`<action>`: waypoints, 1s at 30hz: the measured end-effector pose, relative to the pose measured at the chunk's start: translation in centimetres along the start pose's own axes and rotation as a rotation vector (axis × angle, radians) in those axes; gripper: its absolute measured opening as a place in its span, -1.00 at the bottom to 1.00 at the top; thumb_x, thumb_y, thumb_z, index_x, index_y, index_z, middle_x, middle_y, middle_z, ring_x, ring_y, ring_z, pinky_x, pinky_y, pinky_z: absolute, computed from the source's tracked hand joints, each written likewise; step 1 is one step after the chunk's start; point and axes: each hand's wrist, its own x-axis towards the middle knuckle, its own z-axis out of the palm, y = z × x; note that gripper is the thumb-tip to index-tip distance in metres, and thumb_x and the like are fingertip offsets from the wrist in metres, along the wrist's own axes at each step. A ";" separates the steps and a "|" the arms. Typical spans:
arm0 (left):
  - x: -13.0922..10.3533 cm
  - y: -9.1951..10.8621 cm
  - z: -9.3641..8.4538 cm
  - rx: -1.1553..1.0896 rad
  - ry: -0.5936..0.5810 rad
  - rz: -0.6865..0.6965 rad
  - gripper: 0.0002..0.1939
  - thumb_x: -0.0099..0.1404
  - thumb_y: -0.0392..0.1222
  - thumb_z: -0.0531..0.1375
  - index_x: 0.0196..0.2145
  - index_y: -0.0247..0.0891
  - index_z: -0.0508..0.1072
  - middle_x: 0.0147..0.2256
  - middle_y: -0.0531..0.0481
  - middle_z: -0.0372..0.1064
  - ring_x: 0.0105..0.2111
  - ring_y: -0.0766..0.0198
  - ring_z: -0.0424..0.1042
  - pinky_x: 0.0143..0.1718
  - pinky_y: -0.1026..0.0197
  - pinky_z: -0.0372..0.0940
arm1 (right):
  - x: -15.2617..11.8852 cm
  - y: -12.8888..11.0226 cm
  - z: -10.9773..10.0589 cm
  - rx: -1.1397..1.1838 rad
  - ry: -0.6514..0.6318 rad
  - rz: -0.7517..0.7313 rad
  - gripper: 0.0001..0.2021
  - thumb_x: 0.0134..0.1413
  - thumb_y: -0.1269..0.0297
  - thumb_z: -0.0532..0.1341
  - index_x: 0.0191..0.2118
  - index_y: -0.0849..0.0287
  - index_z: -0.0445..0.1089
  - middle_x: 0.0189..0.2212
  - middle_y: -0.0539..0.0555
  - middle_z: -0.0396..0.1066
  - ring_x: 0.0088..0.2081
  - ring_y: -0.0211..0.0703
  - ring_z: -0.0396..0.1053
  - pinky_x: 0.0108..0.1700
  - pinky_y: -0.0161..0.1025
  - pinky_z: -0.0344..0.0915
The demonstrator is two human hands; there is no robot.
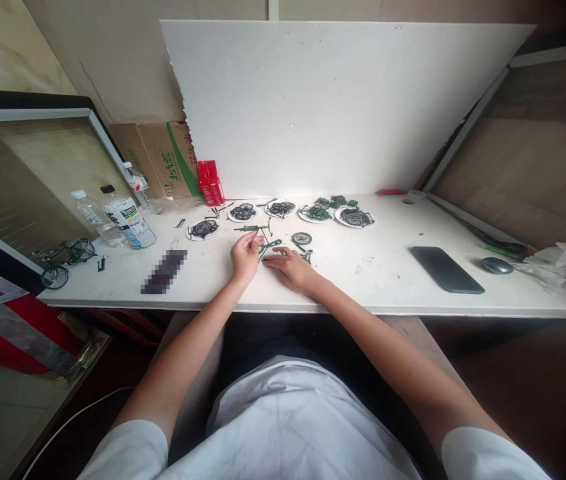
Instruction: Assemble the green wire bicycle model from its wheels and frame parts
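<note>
A thin green toy bicycle frame point(265, 239) is pinched at its near left side by the thumb and fingers of my left hand point(247, 257). Low over the table on the right, my right hand point(290, 268) has its fingers drawn together beside the frame's lower end; what sits between the fingertips is too small to make out. Just beyond my right hand lies a small spoked wheel point(302, 238) with a dark piece by it. A little green part point(307, 256) shows at the right hand's knuckles.
White plates of small parts line the back: dark ones point(202, 230), green ones point(315, 213) and a dark pile point(355, 217). An assembled toy bicycle point(69, 260) and bottles point(129, 217) stand left. A phone point(447, 269) and mouse point(497, 265) lie right. A white board point(333, 107) rises behind.
</note>
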 end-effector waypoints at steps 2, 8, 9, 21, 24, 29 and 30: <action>-0.1 0.0 0.0 0.014 -0.014 0.007 -0.64 0.47 -0.03 0.26 0.06 -0.36 0.50 -0.06 -0.32 0.66 -0.05 0.06 0.68 0.11 -0.01 0.54 | 0.1 0.0 0.1 0.013 0.049 0.012 -0.59 0.37 0.49 0.15 0.19 0.13 0.59 0.19 0.17 0.58 0.30 0.24 0.31 0.25 0.19 0.34; -0.3 -0.3 -0.1 0.055 -0.046 0.079 -0.60 0.49 -0.01 0.25 0.13 -0.34 0.46 0.01 -0.34 0.63 -0.02 0.06 0.67 0.12 -0.02 0.54 | 0.3 -0.2 -0.1 0.037 0.168 0.088 -0.69 0.32 0.48 0.21 0.06 0.16 0.61 0.01 0.18 0.64 0.14 0.16 0.41 0.21 0.06 0.34; -0.3 -0.4 -0.1 0.063 -0.049 0.098 -0.59 0.50 0.01 0.25 0.14 -0.32 0.45 0.01 -0.33 0.62 -0.01 0.06 0.67 0.13 -0.02 0.53 | 0.3 -0.2 -0.3 0.039 0.188 0.117 -0.72 0.34 0.46 0.22 0.04 0.16 0.61 -0.03 0.19 0.64 0.10 0.15 0.42 0.17 0.04 0.36; -1.2 1.2 0.3 0.032 -0.154 0.129 -0.52 0.38 -0.07 0.39 0.17 -0.29 0.51 -0.01 -0.29 0.64 0.02 0.05 0.65 0.17 -0.03 0.51 | 0.2 1.5 -0.4 0.473 0.509 0.437 -0.78 0.29 0.09 0.36 -0.11 0.12 0.52 -0.19 0.14 0.60 -0.17 0.03 0.55 -0.20 -0.11 0.41; -1.3 1.2 0.3 0.005 -0.185 0.126 -0.51 0.33 -0.06 0.43 0.15 -0.29 0.54 -0.02 -0.28 0.65 0.02 0.03 0.65 0.17 -0.05 0.51 | 0.3 2.2 -0.1 0.532 0.541 0.441 -0.64 0.43 -0.05 0.20 -0.06 0.14 0.55 -0.11 0.21 0.56 -0.19 0.01 0.57 -0.10 -0.03 0.49; -1.1 0.5 0.5 0.036 -0.200 0.122 -0.70 0.34 0.02 0.41 -0.15 -0.27 0.67 -0.07 -0.24 0.68 -0.01 -0.04 0.67 0.17 -0.12 0.52 | 0.4 2.7 0.5 0.593 0.532 0.389 -0.56 0.51 -0.05 0.07 0.19 0.15 0.45 0.10 0.32 0.42 -0.19 -0.03 0.60 -0.09 0.00 0.55; -1.1 0.4 0.5 0.037 -0.201 0.108 -0.69 0.33 0.04 0.41 -0.16 -0.27 0.68 -0.07 -0.23 0.68 0.00 -0.05 0.67 0.18 -0.13 0.52 | 0.4 2.7 0.6 0.598 0.523 0.392 -0.57 0.50 -0.04 0.09 0.20 0.15 0.43 0.11 0.32 0.42 -0.18 -0.03 0.59 -0.11 -0.02 0.56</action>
